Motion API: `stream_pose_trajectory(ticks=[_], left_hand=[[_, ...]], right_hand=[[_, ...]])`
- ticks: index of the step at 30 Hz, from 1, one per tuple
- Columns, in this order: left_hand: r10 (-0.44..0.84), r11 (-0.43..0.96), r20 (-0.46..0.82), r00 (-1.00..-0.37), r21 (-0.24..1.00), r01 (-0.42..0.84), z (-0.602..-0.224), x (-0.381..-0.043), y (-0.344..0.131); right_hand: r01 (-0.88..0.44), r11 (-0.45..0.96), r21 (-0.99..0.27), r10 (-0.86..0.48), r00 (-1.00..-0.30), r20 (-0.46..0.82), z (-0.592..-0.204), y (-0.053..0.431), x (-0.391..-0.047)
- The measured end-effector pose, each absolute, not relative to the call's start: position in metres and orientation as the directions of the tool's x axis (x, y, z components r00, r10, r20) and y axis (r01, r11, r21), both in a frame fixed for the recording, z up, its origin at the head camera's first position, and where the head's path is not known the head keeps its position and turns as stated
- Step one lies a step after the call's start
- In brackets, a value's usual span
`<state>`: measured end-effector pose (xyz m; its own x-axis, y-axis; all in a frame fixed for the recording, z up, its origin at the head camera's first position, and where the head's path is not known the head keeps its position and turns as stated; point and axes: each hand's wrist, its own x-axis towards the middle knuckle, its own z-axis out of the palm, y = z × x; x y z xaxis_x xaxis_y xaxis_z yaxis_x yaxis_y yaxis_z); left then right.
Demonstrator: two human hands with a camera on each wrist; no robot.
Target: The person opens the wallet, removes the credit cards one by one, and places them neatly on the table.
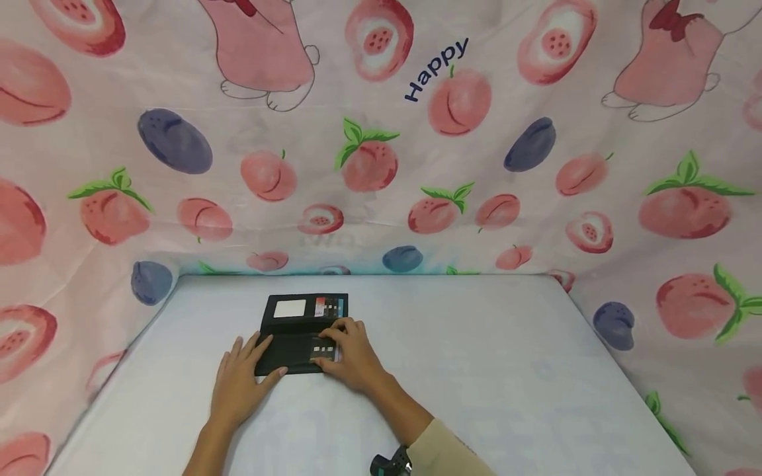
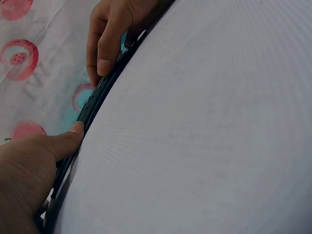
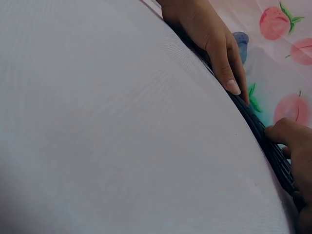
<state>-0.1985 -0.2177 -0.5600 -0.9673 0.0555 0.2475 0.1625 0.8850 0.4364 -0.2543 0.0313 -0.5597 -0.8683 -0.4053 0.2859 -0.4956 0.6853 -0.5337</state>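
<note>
A black wallet (image 1: 282,354) lies unfolded on the white table, seen nearly edge-on in both wrist views. Its upper half shows a white window (image 1: 290,309) and several cards (image 1: 329,307) in slots. Spread fingers of my left hand (image 1: 238,385) rest on the wallet's left side, the thumb at its lower edge. On the lower half, my right hand (image 1: 355,357) pinches a dark card (image 1: 323,349) between thumb and fingers, at the right-hand slots. The right hand covers part of the wallet's right edge.
The white table (image 1: 506,370) stretches to the right and in front of the wallet. A fruit-patterned cloth (image 1: 381,158) hangs behind and along the sides. Near the right sleeve (image 1: 446,449), a small black device (image 1: 389,463) shows at the bottom edge.
</note>
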Motion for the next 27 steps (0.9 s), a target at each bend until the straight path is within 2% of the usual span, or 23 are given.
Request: stream_pose_trajectory(ticks=[8, 14, 27], left_hand=[[0.062, 0.885, 0.232, -0.971, 0.437, 0.161, -0.56, -0.198, -0.216], [0.063, 0.882, 0.24, -0.969, 0.441, 0.166, -0.559, -0.2, -0.218], [0.055, 0.883, 0.212, -0.976, 0.445, 0.147, -0.557, -0.199, -0.219]], right_hand=[[-0.55, 0.739, -0.389, -0.476, -0.835, 0.277, -0.553, 0.033, -0.262], [-0.603, 0.679, -0.419, -0.552, -0.795, 0.25, -0.544, 0.032, -0.272], [-0.604, 0.647, -0.464, -0.581, -0.786, 0.212, -0.539, 0.033, -0.277]])
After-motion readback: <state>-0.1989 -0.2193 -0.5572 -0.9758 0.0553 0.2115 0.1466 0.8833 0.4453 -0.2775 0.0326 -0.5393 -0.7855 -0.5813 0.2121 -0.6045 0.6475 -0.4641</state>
